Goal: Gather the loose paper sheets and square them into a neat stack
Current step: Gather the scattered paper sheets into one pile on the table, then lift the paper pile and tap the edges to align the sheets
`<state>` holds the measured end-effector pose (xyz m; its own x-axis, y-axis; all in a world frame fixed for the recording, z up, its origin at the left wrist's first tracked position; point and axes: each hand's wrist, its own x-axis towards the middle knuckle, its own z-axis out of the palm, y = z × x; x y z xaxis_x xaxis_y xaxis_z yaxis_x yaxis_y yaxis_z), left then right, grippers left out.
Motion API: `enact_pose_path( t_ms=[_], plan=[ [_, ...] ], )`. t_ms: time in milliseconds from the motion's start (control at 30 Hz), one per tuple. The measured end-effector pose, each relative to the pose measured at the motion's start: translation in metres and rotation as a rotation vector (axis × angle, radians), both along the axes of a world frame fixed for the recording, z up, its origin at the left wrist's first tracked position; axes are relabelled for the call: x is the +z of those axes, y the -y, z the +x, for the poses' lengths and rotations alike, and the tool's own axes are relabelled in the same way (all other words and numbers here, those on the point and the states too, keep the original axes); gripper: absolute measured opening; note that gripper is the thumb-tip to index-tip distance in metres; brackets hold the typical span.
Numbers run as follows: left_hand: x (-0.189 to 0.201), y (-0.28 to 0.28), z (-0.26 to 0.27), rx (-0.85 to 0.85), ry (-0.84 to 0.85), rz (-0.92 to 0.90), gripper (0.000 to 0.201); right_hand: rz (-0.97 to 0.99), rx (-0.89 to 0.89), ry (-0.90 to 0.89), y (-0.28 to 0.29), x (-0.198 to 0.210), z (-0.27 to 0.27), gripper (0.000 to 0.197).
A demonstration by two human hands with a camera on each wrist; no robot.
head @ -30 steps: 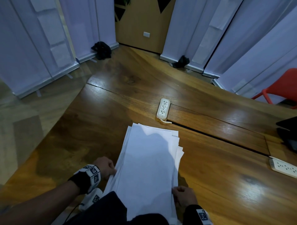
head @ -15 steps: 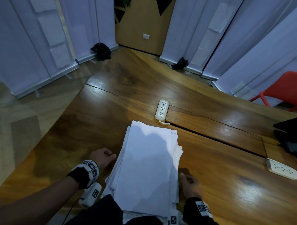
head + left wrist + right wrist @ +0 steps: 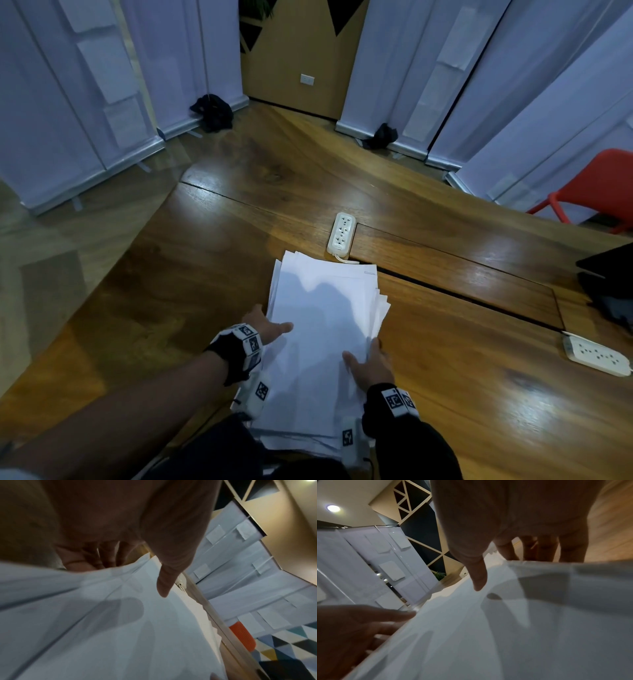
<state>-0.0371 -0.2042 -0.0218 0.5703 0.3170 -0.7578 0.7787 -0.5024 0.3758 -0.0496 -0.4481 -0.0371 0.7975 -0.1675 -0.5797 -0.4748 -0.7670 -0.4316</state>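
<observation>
Head view: a person's left hand (image 3: 265, 327) and right hand (image 3: 371, 363) clasp the long sides of the paper sheets (image 3: 325, 342) on a wooden table (image 3: 462, 377), thumbs on top. The near ends are cut off by the frame; far corners fan unevenly beyond both grips.

Left wrist: thumb (image 3: 169, 574) lies over the blurred sheets, fingers (image 3: 92, 555) curled under the edge.

Right wrist: thumb (image 3: 477, 573) on top, fingers (image 3: 539, 547) hidden beneath the raised edge; the left hand (image 3: 351, 628) is opposite.
</observation>
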Motion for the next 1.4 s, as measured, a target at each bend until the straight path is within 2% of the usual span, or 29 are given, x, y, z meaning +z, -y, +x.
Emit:
enact_pose_path(
  t_ms=[100, 200, 267, 367, 400, 433, 500, 567, 633, 733, 767, 867, 967, 1000, 1033, 1100, 1133, 1200, 1267, 1400],
  plan=[
    [0.001, -0.002, 0.003, 0.085, -0.021, -0.128, 0.106, 0.076, 0.030, -0.005, -0.005, 0.000, -0.003, 0.074],
    [-0.010, -0.005, 0.003, 0.071, 0.047, -0.116, 0.087, 0.118, -0.011, 0.052, 0.002, -0.001, -0.005, 0.059],
    [-0.013, -0.001, 0.002, 0.091, 0.084, -0.132, 0.085, 0.165, -0.076, 0.095, 0.006, -0.005, -0.006, 0.059],
    [-0.034, 0.000, 0.003, 0.177, 0.090, -0.224, 0.111, 0.237, -0.187, 0.117, 0.007, -0.010, -0.009, 0.069],
    [-0.041, -0.002, 0.004, 0.202, 0.081, -0.261, 0.111, 0.277, -0.226, 0.112, 0.009, -0.010, -0.010, 0.074],
    [-0.037, -0.003, 0.001, 0.216, 0.080, -0.304, 0.102, 0.328, -0.282, 0.105, 0.011, -0.009, -0.009, 0.080],
    [-0.022, -0.005, -0.004, 0.185, 0.093, -0.367, 0.073, 0.380, -0.412, 0.087, 0.020, -0.008, -0.007, 0.085],
    [-0.002, -0.006, -0.008, 0.111, 0.173, -0.384, 0.059, 0.384, -0.487, 0.094, 0.030, -0.009, -0.003, 0.088],
    [0.017, -0.008, -0.007, 0.016, 0.281, -0.391, 0.048, 0.461, -0.512, 0.116, 0.034, -0.008, 0.003, 0.086],
    [0.054, -0.008, 0.003, -0.091, 0.419, -0.434, 0.043, 0.564, -0.418, 0.183, 0.026, 0.011, 0.021, 0.069],
    [0.068, -0.008, 0.008, -0.112, 0.463, -0.445, 0.040, 0.580, -0.411, 0.226, 0.024, 0.018, 0.032, 0.069],
    [0.099, -0.011, 0.035, -0.047, 0.543, -0.459, 0.044, 0.641, -0.458, 0.412, 0.015, 0.060, 0.063, 0.051],
    [0.104, -0.025, 0.066, 0.108, 0.628, -0.497, 0.067, 0.652, -0.431, 0.682, -0.003, 0.109, 0.076, 0.042],
    [0.118, -0.025, 0.069, 0.137, 0.639, -0.535, 0.071, 0.673, -0.402, 0.768, -0.011, 0.124, 0.075, 0.044],
    [0.132, -0.022, 0.069, 0.160, 0.675, -0.595, 0.064, 0.690, -0.391, 0.829, -0.019, 0.135, 0.071, 0.047],
    [0.150, -0.018, 0.063, 0.180, 0.713, -0.696, 0.033, 0.722, -0.368, 0.888, -0.029, 0.144, 0.064, 0.034],
    [0.153, -0.017, 0.060, 0.169, 0.701, -0.709, 0.030, 0.726, -0.356, 0.892, -0.030, 0.143, 0.061, 0.030],
    [0.147, -0.019, 0.053, 0.158, 0.696, -0.742, 0.040, 0.715, -0.337, 0.865, -0.026, 0.133, 0.056, 0.033],
    [0.131, -0.022, 0.048, 0.176, 0.684, -0.718, 0.045, 0.649, -0.331, 0.754, -0.021, 0.117, 0.056, 0.038],
    [0.118, -0.018, 0.047, 0.204, 0.648, -0.655, 0.037, 0.597, -0.320, 0.575, -0.027, 0.106, 0.058, 0.026]
  ],
)
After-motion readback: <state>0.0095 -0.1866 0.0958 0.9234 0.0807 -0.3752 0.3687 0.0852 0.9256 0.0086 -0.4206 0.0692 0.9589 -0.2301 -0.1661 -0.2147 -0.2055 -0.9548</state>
